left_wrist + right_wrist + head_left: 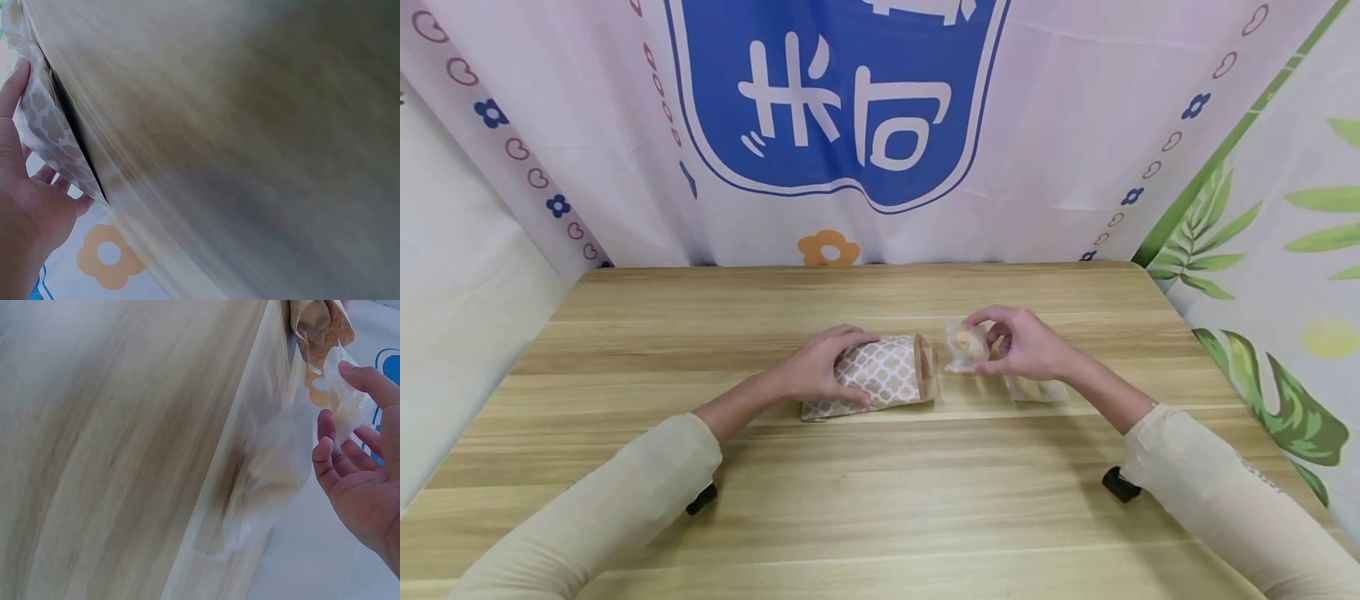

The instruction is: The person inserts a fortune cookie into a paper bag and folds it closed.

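A brown paper bag with a white lattice print [887, 371] lies on its side on the table, its mouth gaping to the right. My left hand [823, 364] grips it from the left, thumb along the near side and fingers over the far side. Just off the bag's mouth, my right hand [1026, 346] pinches a small see-through packet [964, 346] with something pale yellow inside. A second see-through packet [265, 481] with pale yellow contents lies on the table below the right hand. In the right wrist view, a rounded brownish thing [312, 317] shows inside the bag's mouth.
The wood-grain table [850, 508] reaches back to a hanging cloth [1060, 150] with a blue sign. Another cloth with green leaves [1300, 400] hangs along the right side. Black wrist-camera pieces [1122, 483] show under both sleeves.
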Demonstrator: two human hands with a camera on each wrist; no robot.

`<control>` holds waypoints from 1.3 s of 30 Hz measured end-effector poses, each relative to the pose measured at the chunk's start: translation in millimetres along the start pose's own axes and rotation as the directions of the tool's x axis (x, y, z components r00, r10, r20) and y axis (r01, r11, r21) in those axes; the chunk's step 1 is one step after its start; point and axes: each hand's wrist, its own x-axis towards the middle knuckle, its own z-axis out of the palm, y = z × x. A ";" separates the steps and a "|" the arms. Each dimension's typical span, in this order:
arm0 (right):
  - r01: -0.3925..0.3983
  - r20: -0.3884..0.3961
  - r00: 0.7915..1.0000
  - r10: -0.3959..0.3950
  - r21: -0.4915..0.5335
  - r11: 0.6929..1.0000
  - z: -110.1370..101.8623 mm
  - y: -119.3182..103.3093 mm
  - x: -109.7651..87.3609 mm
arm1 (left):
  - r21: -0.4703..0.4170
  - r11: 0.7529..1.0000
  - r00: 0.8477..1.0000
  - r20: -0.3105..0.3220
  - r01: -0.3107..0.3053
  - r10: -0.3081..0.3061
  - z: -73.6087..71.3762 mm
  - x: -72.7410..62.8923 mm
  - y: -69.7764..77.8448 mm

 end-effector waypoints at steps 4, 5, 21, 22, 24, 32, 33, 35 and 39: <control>0.007 0.015 1.000 -0.007 -0.006 1.000 3.8 -2.8 1.1 | 0.002 1.000 1.000 -0.006 -0.003 0.003 0.2 0.2 -1.3; 0.009 0.018 1.000 -0.009 -0.011 1.000 4.7 -3.5 1.2 | 0.003 1.000 1.000 -0.007 -0.005 0.005 0.2 0.1 -1.5; 0.058 0.063 0.996 -0.055 -0.040 0.998 16.6 -12.7 3.5 | 0.005 1.000 1.000 0.008 0.008 -0.008 0.7 0.5 -1.7; 0.055 0.066 0.996 -0.052 -0.042 0.998 17.0 -13.3 3.6 | 0.005 1.000 1.000 0.010 0.010 -0.010 0.9 0.6 -1.8; 0.053 0.071 0.996 -0.050 -0.046 0.998 17.7 -14.5 3.7 | 0.006 1.000 1.000 0.009 0.008 -0.008 1.0 0.6 -1.6; 0.130 0.079 0.989 -0.123 -0.098 0.987 23.9 -13.2 7.6 | -0.003 1.000 1.000 -0.002 0.005 -0.005 0.3 0.2 -0.2; 0.142 0.079 0.988 -0.134 -0.105 0.984 24.6 -13.2 8.3 | -0.002 1.000 1.000 -0.003 0.005 -0.005 0.3 0.2 -0.4; 0.162 0.076 0.985 -0.153 -0.118 0.980 26.3 -13.0 9.8 | -0.003 1.000 1.000 -0.005 0.002 -0.002 0.5 0.4 -0.9; 0.180 0.068 0.983 -0.172 -0.138 0.974 29.6 -16.0 11.6 | -0.003 1.000 1.000 -0.010 -0.002 0.002 0.8 0.1 -1.7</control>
